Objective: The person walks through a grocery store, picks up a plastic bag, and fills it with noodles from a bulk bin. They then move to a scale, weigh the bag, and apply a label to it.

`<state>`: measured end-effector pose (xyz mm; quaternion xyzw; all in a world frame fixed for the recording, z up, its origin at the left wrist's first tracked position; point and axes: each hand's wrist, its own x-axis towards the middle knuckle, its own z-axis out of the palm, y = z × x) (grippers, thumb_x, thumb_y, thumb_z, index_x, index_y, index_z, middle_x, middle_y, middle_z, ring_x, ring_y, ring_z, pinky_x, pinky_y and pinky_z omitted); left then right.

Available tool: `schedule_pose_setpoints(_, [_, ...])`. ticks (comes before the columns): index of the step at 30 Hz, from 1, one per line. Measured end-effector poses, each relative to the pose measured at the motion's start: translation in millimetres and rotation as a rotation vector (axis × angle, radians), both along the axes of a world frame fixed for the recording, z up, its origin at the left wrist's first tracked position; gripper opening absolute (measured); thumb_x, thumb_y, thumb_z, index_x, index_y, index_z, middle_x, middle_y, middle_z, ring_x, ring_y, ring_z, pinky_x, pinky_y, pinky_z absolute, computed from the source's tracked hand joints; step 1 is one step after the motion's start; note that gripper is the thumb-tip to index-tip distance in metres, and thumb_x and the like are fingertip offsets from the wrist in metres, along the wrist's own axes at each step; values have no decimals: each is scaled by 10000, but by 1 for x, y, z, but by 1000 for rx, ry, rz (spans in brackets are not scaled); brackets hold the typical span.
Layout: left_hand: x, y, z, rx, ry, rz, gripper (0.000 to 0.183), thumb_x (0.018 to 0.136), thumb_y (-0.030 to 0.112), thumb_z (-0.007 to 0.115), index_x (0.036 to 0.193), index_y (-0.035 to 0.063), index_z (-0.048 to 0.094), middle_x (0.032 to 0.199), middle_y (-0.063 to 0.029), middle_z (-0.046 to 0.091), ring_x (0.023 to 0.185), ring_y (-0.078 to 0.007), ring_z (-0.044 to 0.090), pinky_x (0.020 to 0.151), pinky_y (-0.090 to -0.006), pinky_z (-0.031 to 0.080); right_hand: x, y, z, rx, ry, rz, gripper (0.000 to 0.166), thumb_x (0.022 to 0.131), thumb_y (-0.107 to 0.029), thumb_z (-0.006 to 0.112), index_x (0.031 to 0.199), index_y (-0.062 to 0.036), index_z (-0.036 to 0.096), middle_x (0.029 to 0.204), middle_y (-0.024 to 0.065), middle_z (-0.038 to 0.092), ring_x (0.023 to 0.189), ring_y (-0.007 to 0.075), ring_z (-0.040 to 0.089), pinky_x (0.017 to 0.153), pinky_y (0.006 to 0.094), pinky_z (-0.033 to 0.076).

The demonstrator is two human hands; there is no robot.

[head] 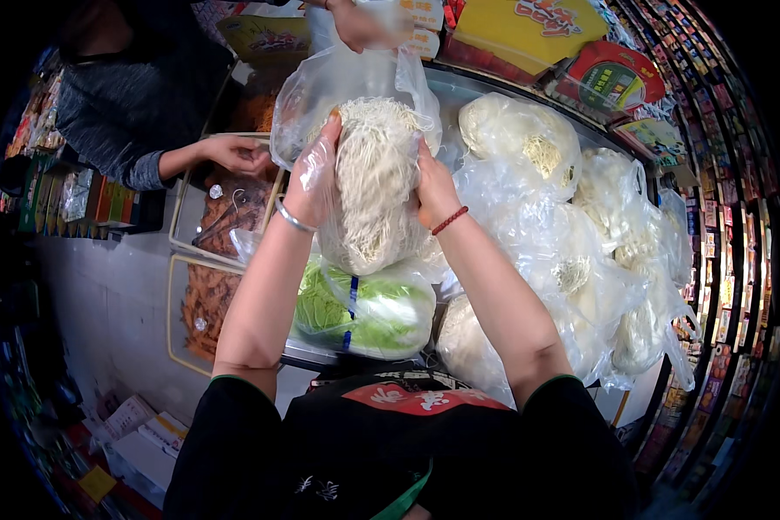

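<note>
Between my two hands is a large bundle of thin white noodles, its lower part inside a clear plastic bag. My left hand grips its left side, under a film of clear plastic, and wears a silver bangle. My right hand, with a red bead bracelet, presses the right side. Just below the bundle lies a wrapped napa cabbage with a blue band. Bagged noodles are heaped to the right. Another person's blurred hand is above the bag.
Another person's other hand is over lidded bins of brown food at the left; one more such bin stands nearer me. Yellow and red boxes line the far edge. Packed shelves rise at the right.
</note>
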<state>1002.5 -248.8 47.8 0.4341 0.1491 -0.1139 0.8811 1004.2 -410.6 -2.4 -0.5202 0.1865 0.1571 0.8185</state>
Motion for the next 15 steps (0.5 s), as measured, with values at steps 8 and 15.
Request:
schedule_pose_setpoints(8, [-15,36,-20,197,-1,-154,519,992,458,458,1049,-32,619,931,-139,688,773,-153,599,710,-248,477,-33,-14,-22,38,-32,-169,555,1007,-460,394,1130,39,602,1040,90,652,900,160,613,786,266,483])
schedule_pose_setpoints(15, [-18,101,-3,956,-223,19,594,880,557,609,1027,-17,647,796,-40,610,756,-122,559,679,-248,445,-11,-56,-35,-337,-273,-192,495,1002,-395,414,1039,47,634,973,105,659,870,172,603,807,284,461])
